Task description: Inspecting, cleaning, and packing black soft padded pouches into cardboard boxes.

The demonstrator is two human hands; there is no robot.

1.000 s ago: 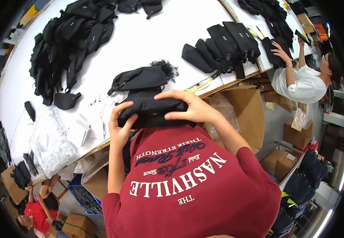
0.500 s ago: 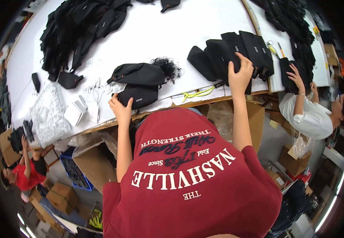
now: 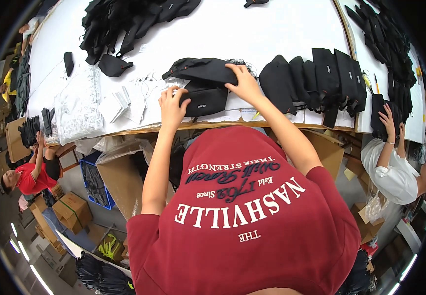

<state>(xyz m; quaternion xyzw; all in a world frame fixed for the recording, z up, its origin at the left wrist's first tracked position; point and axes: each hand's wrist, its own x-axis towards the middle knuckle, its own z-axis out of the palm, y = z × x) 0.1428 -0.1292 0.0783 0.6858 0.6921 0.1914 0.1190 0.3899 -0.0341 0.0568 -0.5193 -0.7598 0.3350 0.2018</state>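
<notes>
Two black fabric pouches lie in front of me at the table's near edge. The lower pouch (image 3: 208, 103) is flat, with small white lettering; my left hand (image 3: 172, 109) holds its left end between curled fingers and thumb. Just beyond it, the upper pouch (image 3: 198, 70) overlaps its far edge. My right hand (image 3: 248, 84) grips the right end of that upper pouch, fingers on top and thumb on the near side. A tangle of black thread ends (image 3: 240, 63) is partly hidden behind my right hand.
To the right stands a row of black pouches (image 3: 316, 81). A big black pile (image 3: 124, 24) lies far left. White paper slips (image 3: 119, 104) and a clear plastic bag (image 3: 81, 105) are on the left. Co-workers are at the right (image 3: 392, 167) and left (image 3: 31, 172).
My right hand has left the row of pouches and moved left onto the upper pouch. My left hand stays at the lower pouch's left end. The whole view has shifted.
</notes>
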